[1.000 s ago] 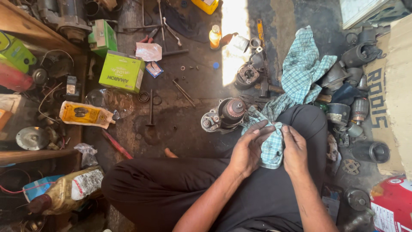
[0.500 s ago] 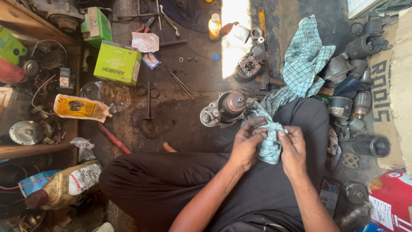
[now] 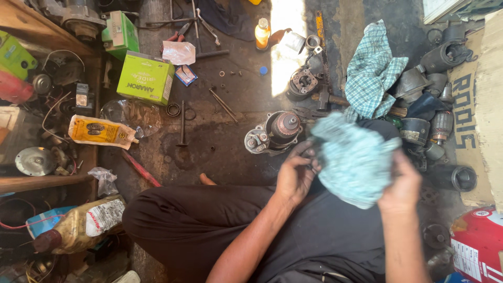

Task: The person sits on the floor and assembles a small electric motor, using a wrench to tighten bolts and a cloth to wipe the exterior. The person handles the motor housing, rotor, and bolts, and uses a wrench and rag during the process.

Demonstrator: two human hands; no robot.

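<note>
I sit cross-legged in dark trousers on a grimy workshop floor. My left hand [image 3: 296, 175] and my right hand [image 3: 402, 188] both grip a bunched light blue cloth [image 3: 356, 157], which is blurred with motion above my knee. Whether anything is wrapped inside the cloth is hidden. Just beyond my hands, a starter motor [image 3: 275, 131] with a copper-coloured end lies on the floor. A checked blue-green cloth [image 3: 372, 71] is spread farther off to the right.
Several dark motor housings [image 3: 440, 57] crowd the right side beside cardboard [image 3: 474, 99]. A green box [image 3: 145, 77], an orange bottle [image 3: 262, 33], pliers [image 3: 181, 31], rods and washers lie ahead. On the left are a yellow pouch [image 3: 99, 131], an oil bottle [image 3: 84, 225] and a cluttered wooden shelf [image 3: 36, 31].
Both hands have lifted the bunched cloth higher and toward the camera, so it looks larger and blurred. The view has shifted slightly.
</note>
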